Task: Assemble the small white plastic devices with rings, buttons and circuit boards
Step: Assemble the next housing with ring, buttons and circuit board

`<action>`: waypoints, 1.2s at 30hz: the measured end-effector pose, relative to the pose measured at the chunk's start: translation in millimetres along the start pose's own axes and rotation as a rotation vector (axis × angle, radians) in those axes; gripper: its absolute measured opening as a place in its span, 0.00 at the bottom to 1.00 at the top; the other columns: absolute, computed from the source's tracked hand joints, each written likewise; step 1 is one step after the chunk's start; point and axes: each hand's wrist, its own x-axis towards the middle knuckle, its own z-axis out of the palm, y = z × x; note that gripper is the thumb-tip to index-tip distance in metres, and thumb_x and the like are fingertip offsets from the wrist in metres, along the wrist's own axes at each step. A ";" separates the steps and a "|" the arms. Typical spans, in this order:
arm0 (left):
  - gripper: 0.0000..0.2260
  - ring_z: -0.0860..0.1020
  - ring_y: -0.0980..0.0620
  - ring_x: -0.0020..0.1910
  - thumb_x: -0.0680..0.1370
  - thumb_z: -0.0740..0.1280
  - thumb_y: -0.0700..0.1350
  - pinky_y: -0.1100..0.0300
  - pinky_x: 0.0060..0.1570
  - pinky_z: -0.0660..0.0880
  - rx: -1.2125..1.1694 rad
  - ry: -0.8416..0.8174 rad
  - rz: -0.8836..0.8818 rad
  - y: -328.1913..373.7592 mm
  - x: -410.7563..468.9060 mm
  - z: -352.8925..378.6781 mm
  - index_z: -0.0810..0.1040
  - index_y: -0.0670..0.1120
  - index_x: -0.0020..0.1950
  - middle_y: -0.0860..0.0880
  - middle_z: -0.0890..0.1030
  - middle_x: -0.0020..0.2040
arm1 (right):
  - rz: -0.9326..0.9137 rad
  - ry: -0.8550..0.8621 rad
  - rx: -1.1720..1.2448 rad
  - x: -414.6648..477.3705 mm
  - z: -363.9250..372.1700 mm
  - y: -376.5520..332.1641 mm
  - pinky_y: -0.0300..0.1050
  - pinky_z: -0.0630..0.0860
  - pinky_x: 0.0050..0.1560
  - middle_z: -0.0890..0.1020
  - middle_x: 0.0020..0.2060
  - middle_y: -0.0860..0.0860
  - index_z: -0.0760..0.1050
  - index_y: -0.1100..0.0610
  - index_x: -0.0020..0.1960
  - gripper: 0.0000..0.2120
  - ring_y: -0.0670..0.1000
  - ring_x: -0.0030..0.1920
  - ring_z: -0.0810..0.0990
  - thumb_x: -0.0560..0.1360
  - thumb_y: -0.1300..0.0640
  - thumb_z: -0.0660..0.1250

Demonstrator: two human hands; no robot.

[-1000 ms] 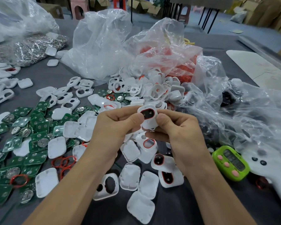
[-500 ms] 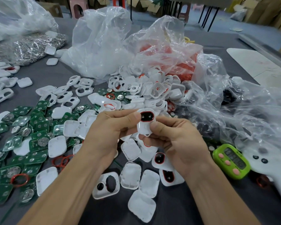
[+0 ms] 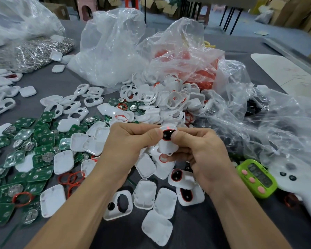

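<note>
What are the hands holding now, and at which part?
One small white device: the left hand and the right hand pinch its upper end, thumbs on either side of its black button.

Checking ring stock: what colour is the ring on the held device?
Red ring on the device; head view shows it.

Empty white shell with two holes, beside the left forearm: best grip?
Probably from above: on the shell, thumb through the big oval hole, finger on the near outer edge. It lies flat, and a back cover crowds its right side.
</note>
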 end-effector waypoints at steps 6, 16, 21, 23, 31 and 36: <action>0.08 0.84 0.52 0.40 0.67 0.80 0.44 0.61 0.43 0.80 0.071 0.039 0.004 -3.5 2.5 2.8 0.90 0.51 0.45 0.45 0.88 0.42 | -0.048 0.067 -0.071 1.7 3.5 3.7 0.51 0.84 0.39 0.87 0.38 0.60 0.88 0.60 0.44 0.09 0.62 0.32 0.83 0.78 0.66 0.69; 0.07 0.84 0.30 0.44 0.70 0.76 0.45 0.31 0.46 0.81 0.172 0.117 0.055 -6.8 4.0 4.2 0.90 0.49 0.47 0.43 0.88 0.41 | -0.023 -0.079 -0.085 3.2 4.0 9.8 0.45 0.85 0.45 0.87 0.43 0.56 0.87 0.57 0.48 0.14 0.57 0.41 0.88 0.77 0.72 0.67; 0.06 0.86 0.39 0.43 0.72 0.75 0.46 0.42 0.45 0.85 0.208 0.058 0.064 -7.1 3.5 2.5 0.90 0.54 0.47 0.47 0.88 0.40 | -0.017 -0.069 -0.097 1.8 3.3 8.3 0.44 0.84 0.44 0.87 0.42 0.59 0.87 0.58 0.47 0.12 0.57 0.41 0.88 0.75 0.73 0.70; 0.07 0.86 0.51 0.40 0.73 0.74 0.45 0.56 0.42 0.83 0.195 0.018 0.067 -7.8 3.5 1.7 0.89 0.54 0.48 0.49 0.88 0.41 | -0.002 -0.044 -0.079 2.2 3.3 7.1 0.44 0.84 0.44 0.87 0.41 0.59 0.87 0.58 0.46 0.12 0.56 0.38 0.87 0.75 0.72 0.70; 0.10 0.86 0.54 0.45 0.72 0.75 0.44 0.58 0.49 0.83 0.222 -0.042 0.070 -9.5 2.7 2.2 0.89 0.53 0.52 0.50 0.89 0.44 | 0.006 0.042 -0.117 3.7 1.0 8.6 0.46 0.84 0.40 0.85 0.33 0.53 0.87 0.57 0.41 0.15 0.56 0.34 0.86 0.73 0.74 0.68; 0.06 0.84 0.55 0.37 0.75 0.77 0.42 0.63 0.38 0.80 0.223 0.035 0.081 -8.2 4.1 3.9 0.90 0.53 0.46 0.50 0.88 0.39 | -0.006 -0.059 -0.189 2.4 -3.6 5.6 0.42 0.84 0.43 0.88 0.41 0.55 0.87 0.56 0.46 0.14 0.59 0.43 0.88 0.75 0.72 0.68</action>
